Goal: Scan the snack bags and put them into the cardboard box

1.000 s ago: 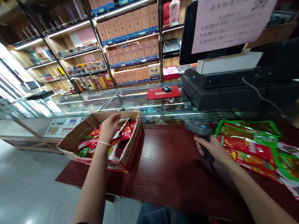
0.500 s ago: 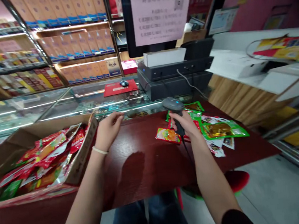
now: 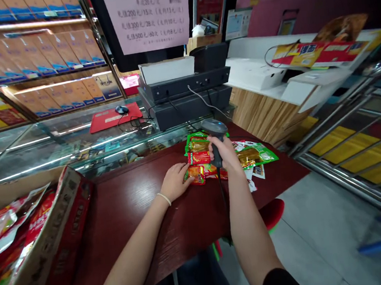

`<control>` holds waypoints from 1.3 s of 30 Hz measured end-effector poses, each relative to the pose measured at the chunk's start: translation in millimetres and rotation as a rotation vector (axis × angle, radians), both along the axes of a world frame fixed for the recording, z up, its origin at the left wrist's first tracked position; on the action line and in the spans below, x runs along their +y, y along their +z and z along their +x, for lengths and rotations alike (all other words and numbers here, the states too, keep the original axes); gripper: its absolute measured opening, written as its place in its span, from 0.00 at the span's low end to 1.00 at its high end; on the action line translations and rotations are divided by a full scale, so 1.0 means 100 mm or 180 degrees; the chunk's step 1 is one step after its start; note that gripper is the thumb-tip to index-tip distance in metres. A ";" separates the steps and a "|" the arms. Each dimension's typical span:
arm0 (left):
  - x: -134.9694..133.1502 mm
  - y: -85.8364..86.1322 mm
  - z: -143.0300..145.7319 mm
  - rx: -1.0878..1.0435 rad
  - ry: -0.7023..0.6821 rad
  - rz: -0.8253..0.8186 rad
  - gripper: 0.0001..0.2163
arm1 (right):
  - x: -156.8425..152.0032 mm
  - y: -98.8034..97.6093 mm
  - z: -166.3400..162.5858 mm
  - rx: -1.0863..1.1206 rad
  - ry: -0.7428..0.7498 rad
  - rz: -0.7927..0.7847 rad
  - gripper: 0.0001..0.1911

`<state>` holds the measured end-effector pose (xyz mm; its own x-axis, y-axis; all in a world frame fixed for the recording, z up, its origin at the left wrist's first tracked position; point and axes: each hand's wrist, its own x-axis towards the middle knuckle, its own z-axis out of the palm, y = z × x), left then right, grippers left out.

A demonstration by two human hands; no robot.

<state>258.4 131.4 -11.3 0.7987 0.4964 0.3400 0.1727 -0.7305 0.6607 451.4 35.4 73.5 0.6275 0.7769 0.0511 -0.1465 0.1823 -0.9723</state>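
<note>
My right hand is wrapped round the grip of a dark grey barcode scanner, which shows a small blue light and trails a cable. The scanner is held above several snack packets. My left hand, with a pale band at the wrist, has its thumb and fingers closed on the left edge of a small red and orange snack packet on the dark red table. Just behind it lies a red packet. A larger green-edged packet lies right of the scanner.
An open cardboard box of packets stands at the left. Behind the table is a glass counter with a mouse on a red pad. A black cash drawer stands there below a monitor. Metal railing runs at the right.
My left hand has moved right, from near the box to a packet beside the scanner, and closed on its edge. My view has turned right. My right hand still holds the scanner.
</note>
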 end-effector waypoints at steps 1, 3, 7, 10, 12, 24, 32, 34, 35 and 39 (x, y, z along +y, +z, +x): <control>0.00 0.00 -0.01 0.0136 0.0086 0.0137 0.26 | 0.01 0.00 -0.01 0.0016 0.0013 0.0016 0.14; 0.00 0.01 -0.03 0.0329 0.0376 0.0332 0.28 | 0.02 0.00 -0.03 0.0023 0.0039 0.0037 0.14; 0.05 0.03 -0.09 0.0097 0.0720 0.0069 0.15 | 0.05 0.01 -0.09 -0.0060 0.0101 0.0043 0.15; 0.17 0.07 -0.20 -0.0594 0.0987 -0.0754 0.08 | 0.08 0.05 -0.18 -0.0034 0.0185 0.0017 0.14; 0.28 0.12 -0.33 -0.1113 0.1225 -0.1450 0.06 | 0.11 0.08 -0.27 -0.0015 0.0290 -0.0004 0.14; 0.61 0.15 -1.38 -0.2596 0.1353 -0.3187 0.26 | 0.29 0.05 -0.86 0.0165 0.1276 -0.0279 0.16; 0.59 0.19 -1.45 -0.2959 0.1313 -0.3863 0.14 | 0.34 -0.06 -1.07 0.0034 0.1562 -0.0452 0.17; 0.61 0.21 -1.50 -0.2996 0.1100 -0.4253 0.08 | 0.35 -0.07 -1.10 0.0027 0.1602 -0.0490 0.17; 0.62 0.23 -1.53 -0.2987 0.0951 -0.4430 0.07 | 0.35 -0.08 -1.11 0.0032 0.1609 -0.0515 0.17; 0.61 0.31 -1.65 -0.2788 0.0332 -0.4875 0.24 | 0.36 -0.10 -1.15 0.0042 0.1615 -0.0579 0.17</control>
<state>93.4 192.5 19.2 0.6009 0.7821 -0.1650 -0.5728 0.5653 0.5936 336.7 71.4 63.2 0.1707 0.9783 -0.1178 -0.1849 -0.0856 -0.9790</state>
